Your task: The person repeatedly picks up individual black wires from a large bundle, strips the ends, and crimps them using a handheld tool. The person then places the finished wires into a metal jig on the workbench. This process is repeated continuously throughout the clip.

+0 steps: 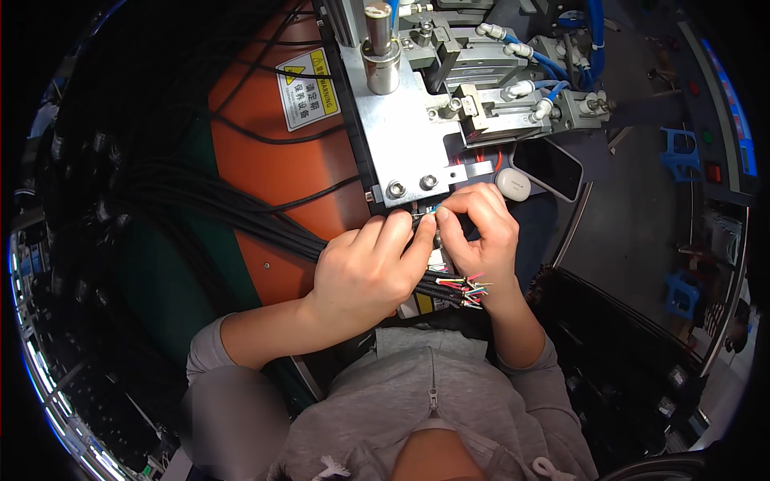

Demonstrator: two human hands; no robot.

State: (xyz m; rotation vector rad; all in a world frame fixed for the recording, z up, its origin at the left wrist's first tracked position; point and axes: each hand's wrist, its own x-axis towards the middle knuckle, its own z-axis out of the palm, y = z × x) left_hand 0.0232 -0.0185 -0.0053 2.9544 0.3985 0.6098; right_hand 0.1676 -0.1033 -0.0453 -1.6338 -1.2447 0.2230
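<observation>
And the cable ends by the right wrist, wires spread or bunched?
Spread: the coloured wires fan out at differing angles beyond the black sheaths.

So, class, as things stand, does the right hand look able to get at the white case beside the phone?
Probably yes: the white case sits just beyond the right hand, with nothing visible between, though it seems busy pinching thin wires.

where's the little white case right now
In the head view, the white case sits right of centre, just beyond the right hand and beside the dark-screened phone.
</observation>
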